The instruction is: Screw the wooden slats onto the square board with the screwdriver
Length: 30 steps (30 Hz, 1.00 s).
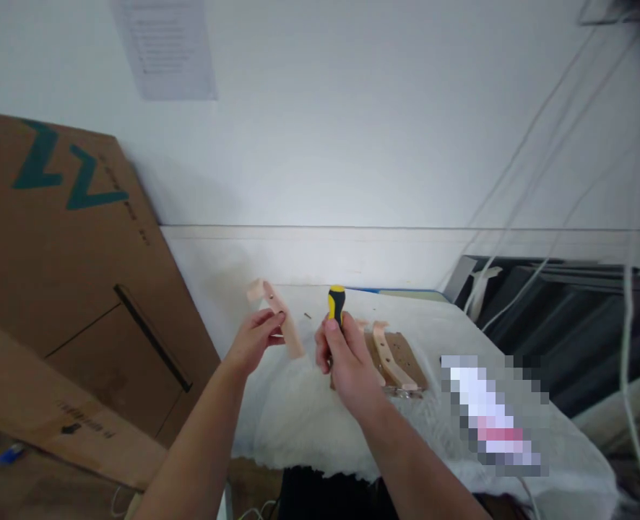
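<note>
My left hand (258, 338) pinches a pale peach strap (292, 338), which looks like leather, with dark holes along it and a curled far end. In my right hand (347, 361) is a screwdriver (336, 297) with a yellow and black handle pointing up; its lower part is hidden by the fingers. Beneath and right of that hand lies a brown board (407, 350) with small holes. On the board rests another pale strap (388, 354) with dark dots, and part of a further one shows beside my right hand. A small thin metal piece (308, 315) lies on the cloth between my hands.
A white fluffy cloth (282, 426) covers the table. A tall cardboard box (81, 289) stands at left. At right are a blurred-out device (487, 412), hanging white cables (628, 347) and stacked dark panels (563, 310). A white wall (325, 130) rises behind.
</note>
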Motion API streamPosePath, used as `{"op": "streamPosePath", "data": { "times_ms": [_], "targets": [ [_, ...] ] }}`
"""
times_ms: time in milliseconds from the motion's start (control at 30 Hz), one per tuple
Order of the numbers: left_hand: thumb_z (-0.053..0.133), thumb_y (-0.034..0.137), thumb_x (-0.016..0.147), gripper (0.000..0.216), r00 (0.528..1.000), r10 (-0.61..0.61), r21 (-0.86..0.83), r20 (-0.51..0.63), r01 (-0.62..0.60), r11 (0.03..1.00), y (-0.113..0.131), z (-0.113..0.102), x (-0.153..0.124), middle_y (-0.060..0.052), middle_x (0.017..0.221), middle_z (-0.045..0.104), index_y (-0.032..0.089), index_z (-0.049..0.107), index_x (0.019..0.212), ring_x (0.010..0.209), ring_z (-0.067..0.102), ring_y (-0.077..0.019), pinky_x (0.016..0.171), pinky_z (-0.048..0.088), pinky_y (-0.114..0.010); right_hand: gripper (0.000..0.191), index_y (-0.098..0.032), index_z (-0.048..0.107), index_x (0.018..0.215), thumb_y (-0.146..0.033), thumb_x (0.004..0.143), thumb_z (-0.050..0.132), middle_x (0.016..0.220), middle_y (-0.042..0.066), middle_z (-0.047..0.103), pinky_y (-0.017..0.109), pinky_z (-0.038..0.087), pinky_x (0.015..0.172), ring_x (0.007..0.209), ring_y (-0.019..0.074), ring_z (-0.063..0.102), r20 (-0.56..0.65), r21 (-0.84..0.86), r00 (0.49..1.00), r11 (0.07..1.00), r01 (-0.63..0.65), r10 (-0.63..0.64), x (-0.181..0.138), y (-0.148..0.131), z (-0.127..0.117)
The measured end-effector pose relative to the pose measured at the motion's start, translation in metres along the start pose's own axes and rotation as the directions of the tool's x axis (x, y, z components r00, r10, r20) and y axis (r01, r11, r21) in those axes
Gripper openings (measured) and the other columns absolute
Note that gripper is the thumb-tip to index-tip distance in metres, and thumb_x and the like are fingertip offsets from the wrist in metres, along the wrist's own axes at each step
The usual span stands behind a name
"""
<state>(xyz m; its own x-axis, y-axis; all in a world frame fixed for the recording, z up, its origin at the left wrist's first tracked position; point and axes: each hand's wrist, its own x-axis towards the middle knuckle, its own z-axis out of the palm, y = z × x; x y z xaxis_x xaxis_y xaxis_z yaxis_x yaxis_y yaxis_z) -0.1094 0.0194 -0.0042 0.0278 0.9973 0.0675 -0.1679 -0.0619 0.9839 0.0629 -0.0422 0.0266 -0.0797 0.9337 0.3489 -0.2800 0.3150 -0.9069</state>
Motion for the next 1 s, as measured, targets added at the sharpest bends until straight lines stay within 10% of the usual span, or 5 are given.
{"op": "streamPosePath", "data": {
  "times_ms": [233,467,700,1000],
  "targets": [
    [0.07,0.038,0.069,0.027,0.933,-0.09,0.189,0.349,0.024,0.982,0.009,0.108,-0.001,0.002,0.053,0.056,0.013,0.063,0.075,0.044,0.049,-0.0087,0.038,0.033,-0.019,0.029,-0.022,0.045,0.076,-0.047,0.081,0.058,0.061,-0.006,0.044,0.023,0.033,0.051,0.054,0.0099,0.04,-0.307,-0.441,0.929,0.896,0.054,-0.207,0.005,-0.02,-0.099],
    [0.064,0.037,0.073,0.024,0.858,-0.205,0.385,0.471,0.009,0.923,-0.014,0.185,0.021,0.002,0.052,0.053,0.013,0.062,0.069,0.04,0.048,-0.0075,0.037,0.029,-0.018,0.031,-0.019,0.054,0.076,-0.048,0.073,0.065,0.064,-0.002,0.054,0.028,0.04,0.059,0.061,0.0146,0.051,-0.322,-0.484,0.947,0.862,-0.152,-0.014,0.021,0.0,-0.174],
    [0.059,0.039,0.077,0.026,0.737,-0.346,0.55,0.581,-0.042,0.834,-0.01,0.188,0.035,-0.005,0.074,0.07,0.014,0.068,0.078,0.045,0.057,-0.0107,0.039,0.031,-0.018,0.023,-0.017,0.058,0.072,-0.04,0.072,0.064,0.068,0.001,0.061,0.028,0.043,0.062,0.064,0.0157,0.055,-0.275,-0.296,0.947,0.923,-0.246,0.164,0.023,0.014,-0.199],
    [0.053,0.032,0.081,0.031,0.825,-0.041,0.662,0.564,-0.423,0.618,-0.01,0.17,0.05,-0.001,0.054,0.064,0.018,0.066,0.057,0.044,0.05,-0.0114,0.047,0.029,-0.022,0.017,-0.017,0.058,0.07,-0.033,0.069,0.063,0.065,0.002,0.062,0.028,0.039,0.056,0.061,0.0178,0.056,-0.362,-0.507,0.901,0.76,-0.406,0.24,0.023,0.042,-0.219]
  ]
}}
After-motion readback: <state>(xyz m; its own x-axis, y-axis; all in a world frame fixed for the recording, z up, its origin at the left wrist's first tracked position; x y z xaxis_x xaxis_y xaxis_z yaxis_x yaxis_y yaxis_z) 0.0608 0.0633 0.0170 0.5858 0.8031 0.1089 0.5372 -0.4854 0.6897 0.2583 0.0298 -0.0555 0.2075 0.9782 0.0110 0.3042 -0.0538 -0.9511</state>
